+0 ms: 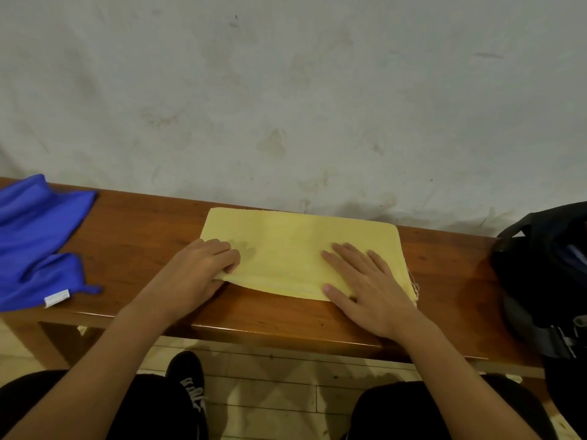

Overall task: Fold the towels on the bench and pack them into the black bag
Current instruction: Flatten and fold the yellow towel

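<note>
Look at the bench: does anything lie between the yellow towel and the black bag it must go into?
Nothing visible does. Only bare bench lies between the yellow towel and the black bag. The blue towel lies on the opposite side.

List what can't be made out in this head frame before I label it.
- Black bag: cut off by the right edge; its opening and contents can't be read.
- Blue towel: runs off the left edge; its full extent is unknown.
- Yellow towel: the layer count can't be told. The left hand covers its near left corner and the right hand lies flat over its right part.
- White tag on the blue towel: print too small.
</note>
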`<state>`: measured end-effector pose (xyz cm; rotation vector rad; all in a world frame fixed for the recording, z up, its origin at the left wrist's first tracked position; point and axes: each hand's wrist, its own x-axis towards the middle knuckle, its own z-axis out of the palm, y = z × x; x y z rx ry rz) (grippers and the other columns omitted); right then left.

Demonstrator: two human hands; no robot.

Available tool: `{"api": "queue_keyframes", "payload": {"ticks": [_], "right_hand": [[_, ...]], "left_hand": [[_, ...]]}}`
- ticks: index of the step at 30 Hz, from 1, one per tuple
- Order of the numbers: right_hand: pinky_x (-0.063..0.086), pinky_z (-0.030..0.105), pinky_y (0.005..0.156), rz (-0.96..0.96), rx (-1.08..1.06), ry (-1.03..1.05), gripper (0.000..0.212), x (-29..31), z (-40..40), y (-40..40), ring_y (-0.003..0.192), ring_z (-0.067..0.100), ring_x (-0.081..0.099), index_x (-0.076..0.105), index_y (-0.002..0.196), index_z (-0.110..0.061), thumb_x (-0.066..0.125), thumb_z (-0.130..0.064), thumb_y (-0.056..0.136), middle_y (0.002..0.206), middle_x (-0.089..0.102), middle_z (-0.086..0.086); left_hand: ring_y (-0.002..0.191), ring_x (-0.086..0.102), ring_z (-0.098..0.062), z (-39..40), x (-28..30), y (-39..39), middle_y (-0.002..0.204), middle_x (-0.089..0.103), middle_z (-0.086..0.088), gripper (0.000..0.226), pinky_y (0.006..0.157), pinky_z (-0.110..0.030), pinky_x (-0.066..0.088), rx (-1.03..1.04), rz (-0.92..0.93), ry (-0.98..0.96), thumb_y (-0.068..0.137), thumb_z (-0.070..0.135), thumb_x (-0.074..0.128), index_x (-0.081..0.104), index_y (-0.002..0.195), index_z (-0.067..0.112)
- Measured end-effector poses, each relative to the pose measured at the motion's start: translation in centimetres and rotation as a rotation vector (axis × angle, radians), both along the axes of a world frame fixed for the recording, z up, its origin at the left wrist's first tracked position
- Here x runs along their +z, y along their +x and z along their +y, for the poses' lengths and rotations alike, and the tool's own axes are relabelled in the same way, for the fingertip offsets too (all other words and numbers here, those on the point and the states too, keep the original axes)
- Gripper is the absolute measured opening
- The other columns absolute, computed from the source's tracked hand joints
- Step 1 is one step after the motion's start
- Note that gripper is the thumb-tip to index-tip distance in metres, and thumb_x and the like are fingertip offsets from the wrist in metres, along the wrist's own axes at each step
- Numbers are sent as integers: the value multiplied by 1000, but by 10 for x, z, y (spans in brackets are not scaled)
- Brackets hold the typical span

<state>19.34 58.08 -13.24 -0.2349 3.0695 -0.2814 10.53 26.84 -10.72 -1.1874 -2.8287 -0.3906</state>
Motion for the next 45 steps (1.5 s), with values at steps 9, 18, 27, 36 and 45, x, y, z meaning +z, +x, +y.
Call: {"api": "queue_keyframes", "payload": {"ticks": [9, 18, 27, 36, 45], "right_hand": [[0, 39, 125, 30, -132, -178, 73, 0, -2, 9, 151, 2, 3, 26, 153, -41, -5, -66, 92, 163, 14, -17], [31, 14, 83, 103, 77, -278, 27, 3, -19, 1, 91, 1, 44, 63, 99, -34, 58, -58, 88, 93, 51, -19], [39, 13, 71, -35, 68, -359, 11, 8, -18, 2, 86, 4, 48, 63, 92, -31, 63, -42, 93, 85, 51, -18], [50, 30, 79, 281, -129, -466, 42, 4, -21, -10, 88, 5, 55, 74, 90, -19, 48, -51, 95, 89, 65, -12], [6, 35, 125, 143, -156, -88, 77, -3, -44, -44, 153, 13, 8, 15, 158, -25, -3, -64, 94, 166, 15, -4]], "left_hand": [[97, 37, 3, 0, -1, -3, 103, 43, 23, 14, 91, -17, 32, -2, -195, -166, 87, 28, 58, 48, 93, 36], [97, 47, -1, 64, -10, 16, 103, 53, 18, 28, 86, -21, 43, -136, -289, 140, 86, 45, 67, 64, 109, 29], [81, 52, -7, 77, -15, 14, 85, 55, 12, 11, 75, -32, 48, -115, -301, 167, 91, 36, 65, 65, 92, 25], [115, 47, -1, 80, -18, 16, 120, 57, 17, 53, 102, -26, 34, 1, -164, 299, 89, 65, 35, 67, 112, 30], [149, -18, -12, 108, -28, -10, 163, -12, 7, 77, 122, -45, -8, 207, -137, -50, 91, 68, 2, -6, 156, 28]]}}
